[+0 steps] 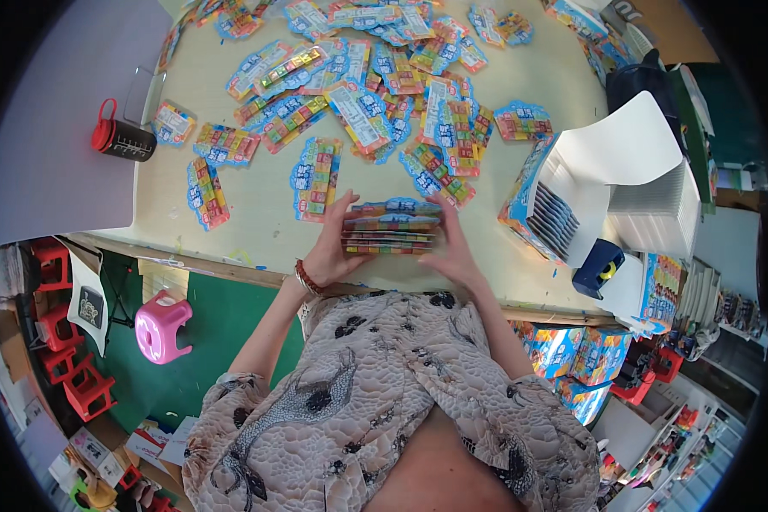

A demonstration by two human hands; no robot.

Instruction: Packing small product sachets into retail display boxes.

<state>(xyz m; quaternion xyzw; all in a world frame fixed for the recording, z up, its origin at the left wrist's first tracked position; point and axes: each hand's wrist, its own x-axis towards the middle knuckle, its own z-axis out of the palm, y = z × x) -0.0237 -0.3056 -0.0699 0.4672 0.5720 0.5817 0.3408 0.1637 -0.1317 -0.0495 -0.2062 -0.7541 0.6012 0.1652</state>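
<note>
Nearest: patterned top [384,375], then both bare hands at the front edge of the table [269,200]. Left hand [328,246], beaded bracelet [307,277] on its wrist, has fingers and thumb half curled around the left end of a stack of packs [391,229]; right hand [454,246] cups the right end, fingers about as far open, thumb on the near side. Stack sits between the palms, packs on edge, blue tops away from the body; it's a bit blurred, so can't tell if it rests on the table or is lifted

Handling guess: light, flat, stiffish card with smooth plastic fronts, likely slippery against each other, so packs may slide or fan; blisters could dent if squeezed. Best hold is both short ends, light even pressure

Beyond: single pack [317,179] just past the left hand, tape dispenser [599,268] and open box [523,188] with packs inside to the right, lidded bottle [130,140] at left, heap of packs [358,111] farther back
</note>
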